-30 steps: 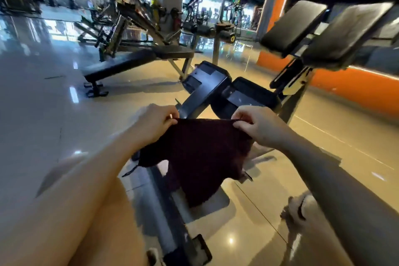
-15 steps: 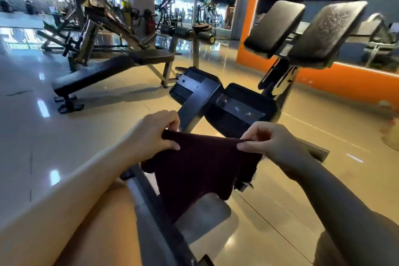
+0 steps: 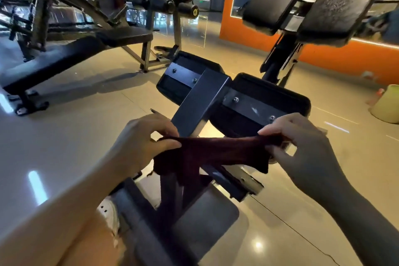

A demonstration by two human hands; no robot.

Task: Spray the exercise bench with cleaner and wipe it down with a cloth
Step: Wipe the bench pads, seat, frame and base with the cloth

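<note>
A dark maroon cloth (image 3: pixel 207 153) is stretched between my two hands over the bench frame. My left hand (image 3: pixel 142 142) pinches its left corner and my right hand (image 3: pixel 302 147) pinches the right corner; the middle sags and hangs down. Just beyond the cloth are the bench's two lower black pads (image 3: pixel 259 101) on a slanted steel post (image 3: pixel 200 103). Two upper black pads (image 3: pixel 336 0) rise at the top right; the right one shows wet speckles. No spray bottle can be seen.
A flat black bench (image 3: pixel 56 58) and weight machines stand at the left and back. An orange wall (image 3: pixel 345 58) runs along the right. A pale green object (image 3: pixel 386 106) sits on the floor at the right edge. Glossy tile floor surrounds the frame; my white shoe (image 3: pixel 108 214) is below.
The view has come closer to the bench pads. My hands have pulled the cloth wider and tauter, so less of it hangs down than before.
</note>
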